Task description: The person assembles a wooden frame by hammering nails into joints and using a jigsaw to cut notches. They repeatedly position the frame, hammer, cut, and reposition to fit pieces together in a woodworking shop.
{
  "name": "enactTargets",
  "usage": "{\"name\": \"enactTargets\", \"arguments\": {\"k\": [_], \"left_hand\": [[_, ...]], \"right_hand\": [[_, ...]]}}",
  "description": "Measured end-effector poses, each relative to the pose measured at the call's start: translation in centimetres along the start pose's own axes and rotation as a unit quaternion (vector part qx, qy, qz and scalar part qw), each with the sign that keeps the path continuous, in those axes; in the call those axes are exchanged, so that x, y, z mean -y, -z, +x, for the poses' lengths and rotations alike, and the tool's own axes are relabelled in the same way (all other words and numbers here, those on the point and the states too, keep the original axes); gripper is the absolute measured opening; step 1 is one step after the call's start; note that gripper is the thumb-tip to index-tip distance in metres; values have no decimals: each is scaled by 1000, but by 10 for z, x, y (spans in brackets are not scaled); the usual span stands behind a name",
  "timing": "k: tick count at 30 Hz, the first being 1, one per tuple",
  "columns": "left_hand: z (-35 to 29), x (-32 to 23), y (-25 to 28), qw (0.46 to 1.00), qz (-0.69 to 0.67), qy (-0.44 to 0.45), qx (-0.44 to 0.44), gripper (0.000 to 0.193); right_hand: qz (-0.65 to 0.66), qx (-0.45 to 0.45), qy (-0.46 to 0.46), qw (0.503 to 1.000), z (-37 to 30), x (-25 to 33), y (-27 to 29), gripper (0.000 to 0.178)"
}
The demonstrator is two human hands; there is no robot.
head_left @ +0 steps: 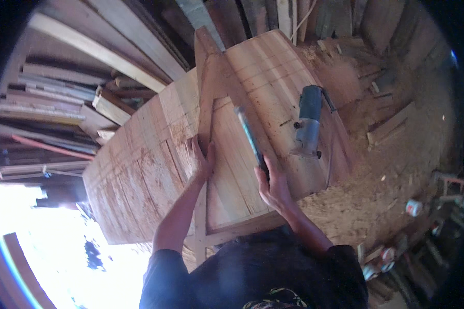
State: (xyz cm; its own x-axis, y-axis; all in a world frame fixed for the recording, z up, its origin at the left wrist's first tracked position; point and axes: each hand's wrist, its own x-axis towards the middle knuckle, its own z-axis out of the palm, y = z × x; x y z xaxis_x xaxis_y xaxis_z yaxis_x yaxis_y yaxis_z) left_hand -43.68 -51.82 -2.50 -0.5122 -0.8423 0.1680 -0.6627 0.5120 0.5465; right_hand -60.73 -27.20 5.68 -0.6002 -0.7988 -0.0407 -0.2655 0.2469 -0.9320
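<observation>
My left hand (198, 158) is closed over a long wooden bar (206, 116), with the thumb on its right side and the fingers on its left. This bar meets a second slanting wooden bar (245, 110) at the far end, forming a narrow angled frame. Both lie across a wide panel of joined boards (139, 167) marked with lines and strewn with sawdust. In my right hand (275, 186) is a slim tool (249, 135) with a dark grip, a teal shaft and a pale tip pointing away from me; its exact kind is unclear.
A green and grey handheld router (308, 123) stands on the panel's right side. Stacked planks (46, 110) fill the left and far side. Sawdust and wood scraps (392, 123) cover the floor to the right, where a white container (413, 208) lies.
</observation>
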Motion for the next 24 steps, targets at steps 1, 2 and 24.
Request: {"name": "enactTargets", "arguments": {"k": [1,2,24], "left_hand": [[-3,2,1,1000,9,-6,1,73],[-3,-10,5,1000,25,-7,-7,70],[3,-39,20,994,52,84,49,66]], "right_hand": [[-22,-8,-4,1000,11,3,0,50],[-48,-20,-7,999,26,7,3,48],[-246,-59,174,952,176,14,-16,60]]}}
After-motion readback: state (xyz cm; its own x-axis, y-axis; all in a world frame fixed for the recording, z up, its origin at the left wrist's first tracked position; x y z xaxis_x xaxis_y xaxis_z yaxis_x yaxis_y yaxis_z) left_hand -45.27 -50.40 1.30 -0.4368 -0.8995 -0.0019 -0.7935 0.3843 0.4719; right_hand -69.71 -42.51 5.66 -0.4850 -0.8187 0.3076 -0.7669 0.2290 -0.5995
